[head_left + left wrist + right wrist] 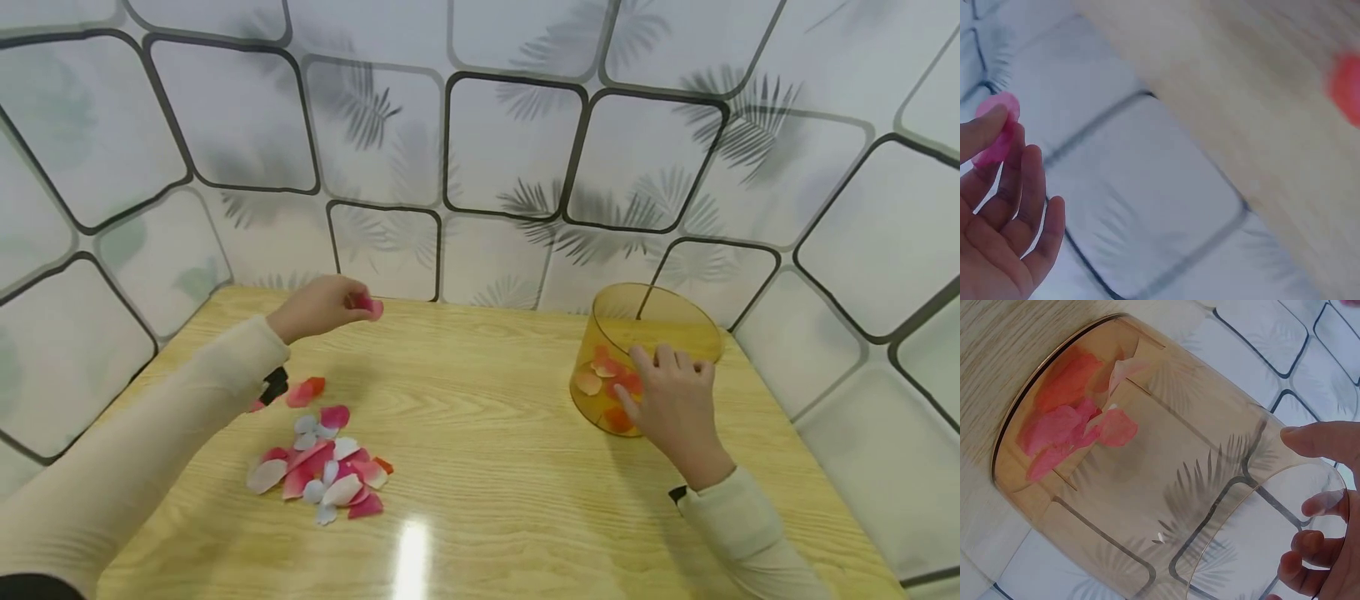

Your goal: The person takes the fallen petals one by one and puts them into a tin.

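Observation:
In the head view my left hand (318,308) is raised over the table's far left part, with a pink petal (374,308) pinched between thumb and fingers. The left wrist view shows the same petal (999,147) under the thumb tip, the other fingers loosely bent. My right hand (678,412) grips the rim of a clear amber cylindrical vase (611,321), thumb outside and fingertips over the inside of the rim. Through the wall, several pink, red and pale petals (1060,428) show at the bottom of the vase, which tilts slightly.
On the wooden table (480,400), a loose pile of pink, white and pale blue petals (322,462) lies at the left. A few red and pink petals (306,392) lie behind it, near the left sleeve. A patterned wall covering (510,150) closes off the back and sides.

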A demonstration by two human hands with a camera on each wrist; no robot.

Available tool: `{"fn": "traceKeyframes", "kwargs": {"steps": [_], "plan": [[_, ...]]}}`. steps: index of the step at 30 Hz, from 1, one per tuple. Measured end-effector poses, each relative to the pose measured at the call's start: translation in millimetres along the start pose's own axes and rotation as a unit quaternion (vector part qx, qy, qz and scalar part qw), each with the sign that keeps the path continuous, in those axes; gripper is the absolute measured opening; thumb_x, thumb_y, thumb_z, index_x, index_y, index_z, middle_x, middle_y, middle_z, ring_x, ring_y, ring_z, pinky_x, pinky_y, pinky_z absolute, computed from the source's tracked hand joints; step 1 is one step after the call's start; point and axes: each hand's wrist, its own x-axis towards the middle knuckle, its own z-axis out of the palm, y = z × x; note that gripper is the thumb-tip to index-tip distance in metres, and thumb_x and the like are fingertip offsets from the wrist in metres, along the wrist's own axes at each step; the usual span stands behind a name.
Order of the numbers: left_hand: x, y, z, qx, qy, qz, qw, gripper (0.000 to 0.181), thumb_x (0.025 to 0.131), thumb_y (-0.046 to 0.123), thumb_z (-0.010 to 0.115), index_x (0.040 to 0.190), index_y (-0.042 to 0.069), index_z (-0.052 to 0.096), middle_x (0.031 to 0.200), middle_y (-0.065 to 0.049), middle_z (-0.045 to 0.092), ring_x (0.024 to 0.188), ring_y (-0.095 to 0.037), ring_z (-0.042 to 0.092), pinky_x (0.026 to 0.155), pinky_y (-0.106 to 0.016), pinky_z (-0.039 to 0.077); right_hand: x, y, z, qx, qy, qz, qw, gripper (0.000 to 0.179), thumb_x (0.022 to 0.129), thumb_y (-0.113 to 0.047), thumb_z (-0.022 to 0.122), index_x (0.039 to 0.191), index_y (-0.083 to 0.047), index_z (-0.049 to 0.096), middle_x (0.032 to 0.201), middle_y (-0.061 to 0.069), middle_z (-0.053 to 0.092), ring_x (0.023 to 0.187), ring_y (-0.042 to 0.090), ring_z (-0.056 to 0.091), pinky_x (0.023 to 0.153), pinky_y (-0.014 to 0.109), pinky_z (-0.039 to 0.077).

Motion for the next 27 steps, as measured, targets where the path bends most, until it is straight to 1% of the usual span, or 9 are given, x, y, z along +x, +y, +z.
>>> {"fn": "traceKeyframes", "kwargs": {"steps": [3,7,11,14,18,20,24,27], "plan": [[25.4,37.6,2.1,-0.014,0.016,0.035,0.9992,0.013,0.087,0.016,0.067,0.084,0.003,0.066,0.08,-0.011,0.066,0.069,-0.018,0.055,0.065,-0.031,0.045,0.1,1,0,-0.002,-0.003,0.003,1.0,0.05,0.065,-0.033,0.081,0.097,-0.005,0.056,0.075,0.017,0.051,0.063,0.036,0.05,0.057,0.047,0.033],[55.8,91.6,10.8,-0.016,0.02,0.079,0.9965,0.014,0.087,0.019,0.067,0.086,0.005,0.067,0.082,-0.008,0.067,0.071,-0.016,0.053,0.067,-0.029,0.044,0.2,2,0,-0.002,-0.007,0.003,1.0,0.051,0.065,-0.033,0.081,0.099,-0.005,0.056,0.076,0.017,0.051,0.065,0.037,0.05,0.058,0.047,0.033],[79.8,142.3,23.1,-0.02,0.003,0.121,0.9925,0.013,0.088,0.02,0.066,0.085,0.007,0.066,0.083,-0.006,0.067,0.071,-0.015,0.054,0.068,-0.028,0.045,0.0,1,0,-0.002,-0.007,0.001,1.0,0.051,0.065,-0.034,0.081,0.099,-0.005,0.057,0.076,0.017,0.051,0.065,0.036,0.051,0.057,0.046,0.033],[95.2,172.6,33.6,-0.009,-0.008,0.147,0.9891,0.013,0.089,0.022,0.065,0.087,0.009,0.065,0.085,-0.004,0.067,0.073,-0.014,0.055,0.07,-0.027,0.045,-0.1,1,-1,-0.002,-0.006,0.001,1.0,0.051,0.065,-0.034,0.082,0.099,-0.005,0.057,0.075,0.016,0.051,0.064,0.036,0.051,0.056,0.045,0.032],[112.9,202.5,47.7,0.01,-0.013,0.171,0.9851,0.015,0.091,0.025,0.062,0.093,0.01,0.066,0.091,-0.002,0.067,0.078,-0.013,0.056,0.073,-0.025,0.046,0.1,0,-2,-0.004,-0.006,0.001,1.0,0.052,0.065,-0.034,0.082,0.099,-0.005,0.057,0.075,0.016,0.05,0.064,0.036,0.05,0.056,0.045,0.032],[120.3,214.3,54.2,0.014,-0.017,0.175,0.9844,0.016,0.091,0.025,0.062,0.096,0.011,0.066,0.093,-0.001,0.067,0.079,-0.012,0.056,0.074,-0.023,0.046,0.2,0,-2,-0.006,-0.006,0.0,1.0,0.052,0.065,-0.034,0.083,0.099,-0.005,0.057,0.075,0.016,0.05,0.064,0.036,0.05,0.056,0.045,0.032],[130.7,232.1,65.5,0.021,-0.03,0.172,0.9845,0.018,0.091,0.028,0.062,0.096,0.011,0.065,0.09,0.001,0.065,0.077,-0.011,0.053,0.072,-0.021,0.044,0.7,0,-2,-0.007,-0.006,-0.002,1.0,0.052,0.065,-0.034,0.082,0.1,-0.005,0.056,0.075,0.016,0.051,0.064,0.036,0.051,0.056,0.045,0.033],[135.2,240.4,72.5,0.034,-0.037,0.17,0.9841,0.017,0.091,0.028,0.062,0.093,0.012,0.065,0.087,0.002,0.064,0.074,-0.01,0.051,0.068,-0.02,0.043,0.9,0,-1,-0.007,-0.007,-0.003,0.9999,0.052,0.066,-0.035,0.082,0.1,-0.005,0.056,0.075,0.016,0.05,0.064,0.036,0.051,0.056,0.045,0.033]]}}
